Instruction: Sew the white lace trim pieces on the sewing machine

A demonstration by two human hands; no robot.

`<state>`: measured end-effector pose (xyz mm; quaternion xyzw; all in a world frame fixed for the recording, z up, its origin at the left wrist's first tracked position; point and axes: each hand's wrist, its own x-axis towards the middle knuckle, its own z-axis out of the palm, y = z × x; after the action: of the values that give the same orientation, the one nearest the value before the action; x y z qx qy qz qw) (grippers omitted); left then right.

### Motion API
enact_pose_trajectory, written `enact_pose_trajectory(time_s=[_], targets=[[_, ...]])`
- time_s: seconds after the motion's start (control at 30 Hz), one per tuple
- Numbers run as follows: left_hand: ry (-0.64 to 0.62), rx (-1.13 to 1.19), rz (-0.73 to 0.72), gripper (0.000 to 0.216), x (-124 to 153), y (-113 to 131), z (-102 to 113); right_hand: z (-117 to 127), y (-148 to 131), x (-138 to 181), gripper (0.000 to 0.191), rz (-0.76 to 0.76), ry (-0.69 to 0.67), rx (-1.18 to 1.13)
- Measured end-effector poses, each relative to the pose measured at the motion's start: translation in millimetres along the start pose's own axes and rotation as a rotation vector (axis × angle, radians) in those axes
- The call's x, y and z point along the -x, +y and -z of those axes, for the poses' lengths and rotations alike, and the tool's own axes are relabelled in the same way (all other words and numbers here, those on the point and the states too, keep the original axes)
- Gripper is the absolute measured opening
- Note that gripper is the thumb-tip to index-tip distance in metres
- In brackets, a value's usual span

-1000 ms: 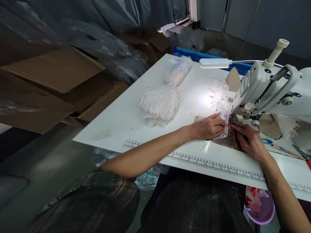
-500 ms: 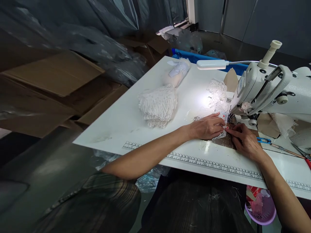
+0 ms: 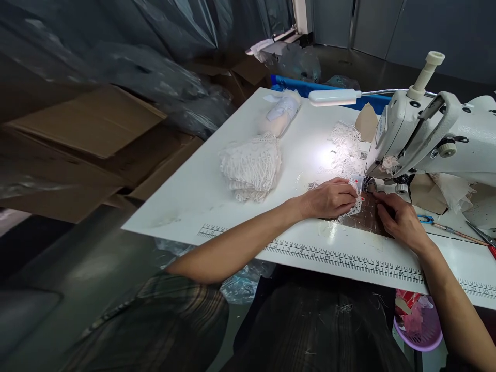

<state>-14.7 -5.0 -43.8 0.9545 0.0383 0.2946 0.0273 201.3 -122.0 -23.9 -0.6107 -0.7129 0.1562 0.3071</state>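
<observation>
My left hand [image 3: 335, 199] presses down on a piece of white lace [image 3: 354, 207], its fingers together and bent over the edge. Small red marks show on the lace near the presser foot [image 3: 366, 184] of a white sewing machine [image 3: 411, 139]. My right hand [image 3: 401, 219] is to the right of the lace, apart from it. Its fingers are curled, and the index finger and thumb come close together beside the metal parts by the foot. Whether anything is between them is hidden. Under both hands lies a brown shiny plate [image 3: 362, 219].
A stack of white lace [image 3: 251, 168] and a wrapped roll [image 3: 282, 111] lie on the white table [image 3: 186, 199]. More lace [image 3: 344, 147] is behind my left hand. Blue thread snips [image 3: 425, 219] and scissors [image 3: 480, 233] are at right. A purple basket [image 3: 422, 336] stands below.
My right hand has drawn off the lace and moved right and slightly up, beside the presser foot. My left hand stays on the lace. The view has shifted slightly.
</observation>
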Motion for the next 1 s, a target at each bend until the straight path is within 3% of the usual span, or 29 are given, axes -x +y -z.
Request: enact_pose_trajectory(time_s=[0.3,0.6,0.83,1.0], targets=[[-0.014,-0.031,-0.010,0.023,2.5,0.1,0.4,-6.4,-9.3,5.4,0.042,0.234,-0.118,0.238],[0.044,-0.178,0.033,0.025,-4.9,2.0,12.5,-15.9,-13.3,10.0,0.041,0.300,-0.047,0.431],[-0.049,-0.185,-0.054,0.026,-4.2,1.9,9.8,-11.1,-7.3,6.5,0.044,0.235,-0.076,0.279],[-0.021,-0.106,-0.056,0.027,-1.6,-1.0,4.2,-5.2,1.8,1.2,0.042,0.113,-0.004,0.074]])
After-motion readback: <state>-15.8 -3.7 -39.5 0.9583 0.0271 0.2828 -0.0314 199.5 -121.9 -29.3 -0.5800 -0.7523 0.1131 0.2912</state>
